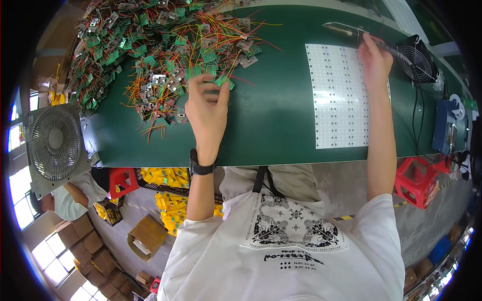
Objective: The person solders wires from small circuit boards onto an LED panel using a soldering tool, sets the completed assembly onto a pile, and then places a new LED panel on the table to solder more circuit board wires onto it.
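Note:
My left hand (207,113) is at the right edge of a big heap of small circuit boards (150,60) with red and yellow wires. Its thumb and fingers close on one small green circuit board (224,82). A black watch sits on that wrist. At the far right, my right hand (376,57) grips a soldering iron (384,46), whose thin tip end points left over the green table. Below that hand lies a white panel (337,98) marked with rows of small dots; my right forearm covers part of its right edge.
A small black fan (416,60) stands at the back right. Near the right end is a blue box-shaped unit (443,128) with cables. A larger fan (54,143) stands at the left. Red stools (416,181) and yellow parts in crates (170,208) are below table level; another person sits left.

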The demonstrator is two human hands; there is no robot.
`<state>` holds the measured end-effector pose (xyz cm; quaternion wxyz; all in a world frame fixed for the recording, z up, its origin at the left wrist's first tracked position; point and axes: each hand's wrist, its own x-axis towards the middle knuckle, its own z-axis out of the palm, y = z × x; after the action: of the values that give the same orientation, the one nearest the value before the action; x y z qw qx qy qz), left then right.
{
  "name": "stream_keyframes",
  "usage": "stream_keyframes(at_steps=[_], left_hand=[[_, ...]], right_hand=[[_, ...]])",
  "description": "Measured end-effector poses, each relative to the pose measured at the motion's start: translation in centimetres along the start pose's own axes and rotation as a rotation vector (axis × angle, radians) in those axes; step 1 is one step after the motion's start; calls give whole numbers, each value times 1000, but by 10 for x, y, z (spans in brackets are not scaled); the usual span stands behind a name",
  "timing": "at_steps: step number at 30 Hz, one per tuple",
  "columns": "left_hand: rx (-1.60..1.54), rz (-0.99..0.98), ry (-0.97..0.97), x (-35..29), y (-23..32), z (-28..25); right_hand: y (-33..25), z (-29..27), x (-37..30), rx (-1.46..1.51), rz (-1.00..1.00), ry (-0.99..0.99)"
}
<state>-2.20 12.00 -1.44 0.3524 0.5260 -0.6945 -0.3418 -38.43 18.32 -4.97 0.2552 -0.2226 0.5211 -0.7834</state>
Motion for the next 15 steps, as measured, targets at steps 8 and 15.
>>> stream_keyframes(at_steps=[8,15], left_hand=[[-332,222,-121,-37,58,-12],[-1238,140,-301,-81,114,-20]], right_hand=[[-1,-10,0,-42,-17,24],[3,-12,5,-32,-13,48]])
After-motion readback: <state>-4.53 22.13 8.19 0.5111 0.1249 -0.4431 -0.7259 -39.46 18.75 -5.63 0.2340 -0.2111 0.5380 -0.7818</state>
